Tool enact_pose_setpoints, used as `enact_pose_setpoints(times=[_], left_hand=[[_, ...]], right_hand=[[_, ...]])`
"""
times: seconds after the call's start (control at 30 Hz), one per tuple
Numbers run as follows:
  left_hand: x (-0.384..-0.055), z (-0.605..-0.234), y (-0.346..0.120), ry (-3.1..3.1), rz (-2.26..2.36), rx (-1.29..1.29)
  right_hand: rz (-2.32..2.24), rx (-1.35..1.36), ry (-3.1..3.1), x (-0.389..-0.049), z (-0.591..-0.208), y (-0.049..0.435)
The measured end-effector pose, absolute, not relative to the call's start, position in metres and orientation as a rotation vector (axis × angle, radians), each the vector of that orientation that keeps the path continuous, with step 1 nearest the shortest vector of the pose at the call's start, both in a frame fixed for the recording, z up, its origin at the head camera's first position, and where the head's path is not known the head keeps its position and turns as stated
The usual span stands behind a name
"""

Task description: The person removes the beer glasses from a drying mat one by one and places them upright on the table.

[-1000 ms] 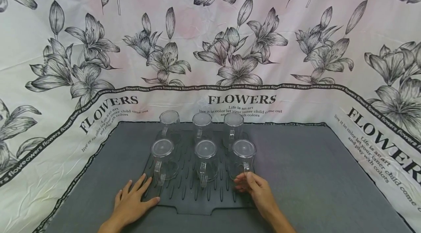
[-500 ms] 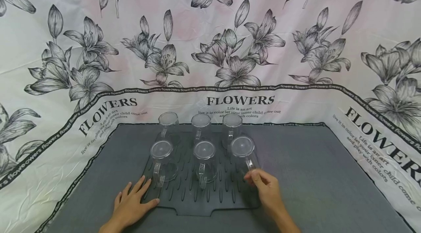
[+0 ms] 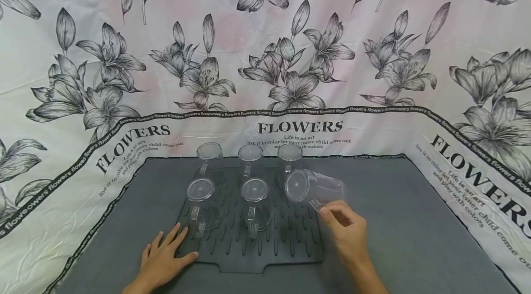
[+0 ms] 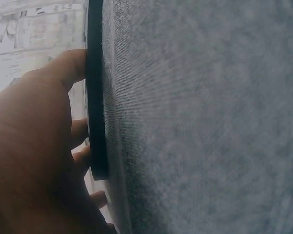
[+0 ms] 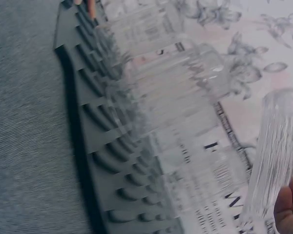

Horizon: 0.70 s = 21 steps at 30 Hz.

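In the head view my right hand point(image 3: 347, 227) pinches the handle of a clear glass mug point(image 3: 325, 185). The mug is tipped on its side in the air, its base toward the left, over the right edge of a dark ridged drying mat point(image 3: 286, 253). The right wrist view shows its fluted wall point(image 5: 276, 141) beside my fingertips point(image 5: 285, 202). My left hand point(image 3: 162, 253) lies with spread fingers at the mat's front left corner. Closest to it is an upside-down glass mug point(image 3: 201, 190); another upside-down mug point(image 3: 255, 191) stands in the front row.
Behind stands a row of upside-down mugs: left point(image 3: 209, 151), middle point(image 3: 250, 153) and right point(image 3: 289, 153). Grey cloth point(image 3: 398, 225) covers the table around the mat. A flower-printed curtain point(image 3: 215, 132) encloses the back and sides.
My right hand has lifted the front right mug off the mat, moved it up and rightward, and tipped it from upside down onto its side. The left hand has stayed at the mat's corner.
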<state>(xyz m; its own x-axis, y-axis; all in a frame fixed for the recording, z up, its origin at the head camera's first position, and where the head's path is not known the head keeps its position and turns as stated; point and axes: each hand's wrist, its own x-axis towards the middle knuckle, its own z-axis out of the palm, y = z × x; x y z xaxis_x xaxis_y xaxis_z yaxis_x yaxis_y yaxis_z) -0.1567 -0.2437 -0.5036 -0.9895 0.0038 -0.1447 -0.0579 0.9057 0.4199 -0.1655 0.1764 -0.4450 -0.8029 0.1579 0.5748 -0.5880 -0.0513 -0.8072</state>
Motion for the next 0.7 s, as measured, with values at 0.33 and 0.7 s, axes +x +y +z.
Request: enact_pose_setpoints(times=[0.33,0.7], left_hand=[[-0.158,-0.504,-0.244,2.918,0.618,-0.068],[-0.159,-0.502,-0.241,2.914,0.650,-0.069]], right_hand=[[1.503,0.651,-1.668,-0.152,-0.412,0.171],[1.286,0.662,-1.713,-0.139,-0.390,0.165]])
